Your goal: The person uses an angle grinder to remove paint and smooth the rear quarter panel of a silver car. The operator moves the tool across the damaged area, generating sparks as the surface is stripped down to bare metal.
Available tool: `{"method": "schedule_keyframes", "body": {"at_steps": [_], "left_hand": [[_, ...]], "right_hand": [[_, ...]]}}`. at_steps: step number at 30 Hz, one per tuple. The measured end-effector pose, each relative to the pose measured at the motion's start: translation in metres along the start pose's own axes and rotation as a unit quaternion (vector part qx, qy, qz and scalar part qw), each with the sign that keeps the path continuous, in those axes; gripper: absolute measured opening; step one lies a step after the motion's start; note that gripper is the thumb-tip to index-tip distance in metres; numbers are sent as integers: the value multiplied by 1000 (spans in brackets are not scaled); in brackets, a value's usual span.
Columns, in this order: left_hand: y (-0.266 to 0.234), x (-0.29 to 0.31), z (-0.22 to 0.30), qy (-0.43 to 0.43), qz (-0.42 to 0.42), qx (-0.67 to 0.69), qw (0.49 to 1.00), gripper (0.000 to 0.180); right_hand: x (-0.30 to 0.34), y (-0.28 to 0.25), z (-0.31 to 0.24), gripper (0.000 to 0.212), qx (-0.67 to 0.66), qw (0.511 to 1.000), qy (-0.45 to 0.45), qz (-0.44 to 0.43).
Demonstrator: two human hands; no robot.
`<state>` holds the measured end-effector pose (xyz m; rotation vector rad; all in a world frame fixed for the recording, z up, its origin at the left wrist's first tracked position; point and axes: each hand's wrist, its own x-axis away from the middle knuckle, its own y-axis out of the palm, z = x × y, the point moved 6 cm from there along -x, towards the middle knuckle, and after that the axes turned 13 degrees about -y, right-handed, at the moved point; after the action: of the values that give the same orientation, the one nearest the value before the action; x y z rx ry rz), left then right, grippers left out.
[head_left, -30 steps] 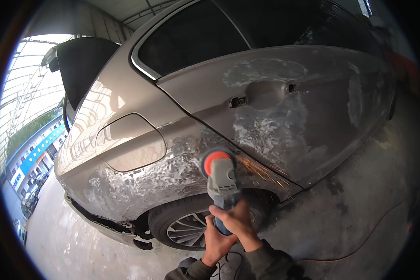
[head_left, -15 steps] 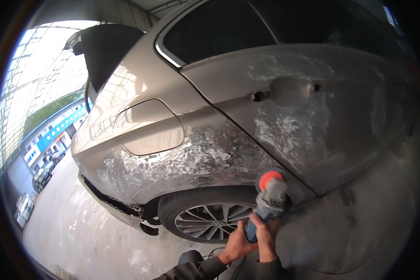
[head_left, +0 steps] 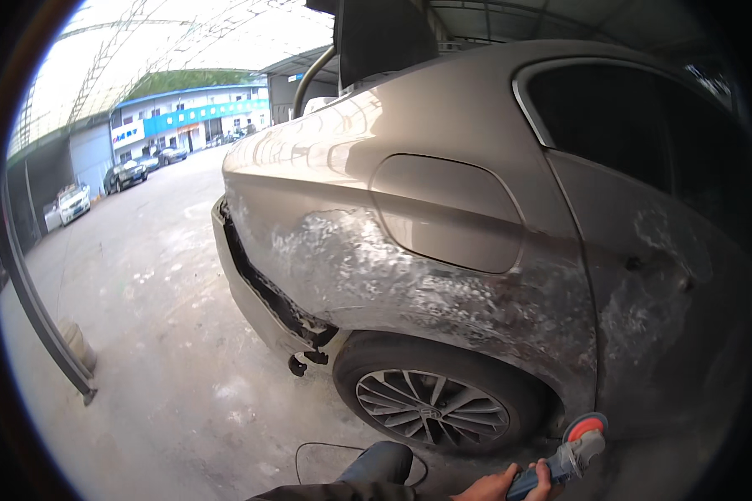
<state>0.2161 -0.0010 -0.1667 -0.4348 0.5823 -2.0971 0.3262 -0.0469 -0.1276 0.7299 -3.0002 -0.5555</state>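
Note:
An angle grinder (head_left: 566, 461) with a blue body, grey head and a round red disc with a dark rim is gripped in both of my hands at the lower right. My left hand (head_left: 486, 486) is closed around the rear of its body. Beside it my right hand (head_left: 541, 483) wraps the handle, partly cut off by the lower edge. The disc is at the lower end of the car's rear side panel (head_left: 443, 292), by the door seam; whether it touches cannot be told. Bare, scuffed metal spreads over this panel above the wheel arch and onto the door (head_left: 643, 309).
Below the panel is the rear wheel (head_left: 433, 409). The rear bumper (head_left: 259, 292) hangs apart from the body, with a jagged dark gap. A black cable (head_left: 309, 444) loops on the floor near my knee (head_left: 380, 463). A metal post (head_left: 38, 309) stands left; parked cars (head_left: 125, 175) are farther off.
My view has swung left, toward the car's rear and the yard. Both hands and the grinder now sit lower and farther right in the picture, still gripped.

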Motion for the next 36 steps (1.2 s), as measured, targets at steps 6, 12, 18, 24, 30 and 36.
{"method": "schedule_keyframes", "body": {"at_steps": [6,12,18,24,30,36], "left_hand": [[-17,9,1,53,17,72,996,94],[-48,20,-1,95,19,131,987,92],[-70,38,-14,121,0,166,979,89],[-90,44,-31,122,1,185,975,87],[-96,48,-29,121,6,195,973,85],[-82,58,-14,159,-11,197,967,79]], "right_hand": [[30,20,-22,36,-3,1000,-9,14],[64,48,-46,40,17,999,-35,24],[93,78,-55,44,48,997,-59,13],[111,109,-51,48,50,997,-63,0],[103,105,-55,45,122,986,-96,-57],[103,87,-61,40,99,990,-89,-35]]}}
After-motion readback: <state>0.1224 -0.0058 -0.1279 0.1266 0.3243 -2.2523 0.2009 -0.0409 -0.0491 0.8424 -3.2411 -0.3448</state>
